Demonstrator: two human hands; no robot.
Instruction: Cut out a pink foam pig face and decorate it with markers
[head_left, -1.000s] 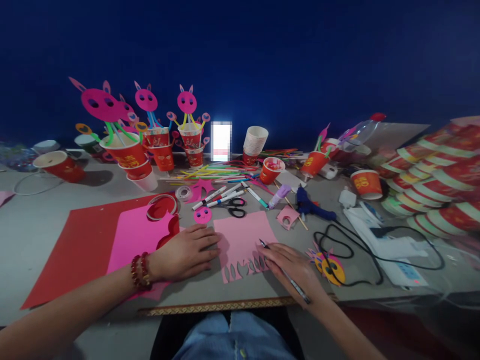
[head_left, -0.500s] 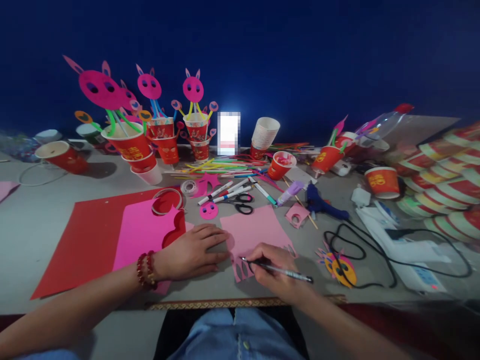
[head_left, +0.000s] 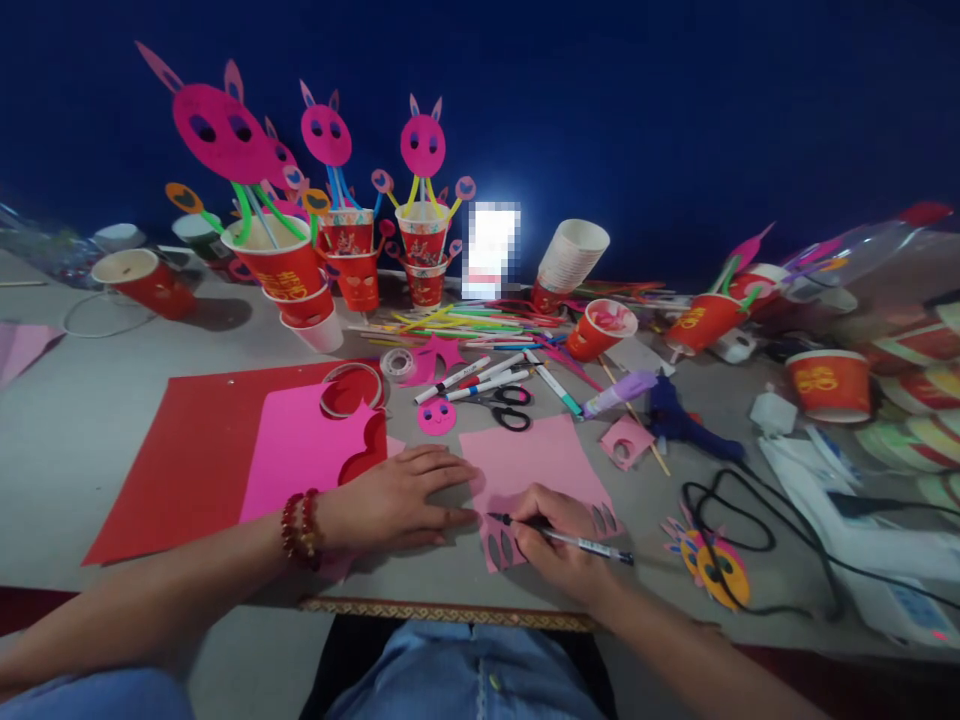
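A light pink sheet of paper [head_left: 532, 460] lies in front of me, with several petal-shaped holes cut along its near edge. My left hand [head_left: 409, 498] rests flat with fingers spread, its fingertips on the left edge of this sheet. In my right hand [head_left: 555, 535] is a pen [head_left: 592, 545], its dark tip on the paper just above the holes. Beyond the sheet are black-handled scissors [head_left: 512, 410] and a small pink smiling paper disc [head_left: 436, 416].
Red card [head_left: 172, 460] and bright pink paper [head_left: 289, 450] lie at left under a tape roll [head_left: 351, 390]. Markers [head_left: 480, 380], a blue glue gun [head_left: 686, 420] with its cord and a purple glue tube [head_left: 619, 393] lie beyond. Decorated paper cups [head_left: 277, 265] stand at the back.
The whole view has shifted, so the table things appear further right. The pen tip stays near the cut holes, and my left hand still lies at the sheet's left edge.
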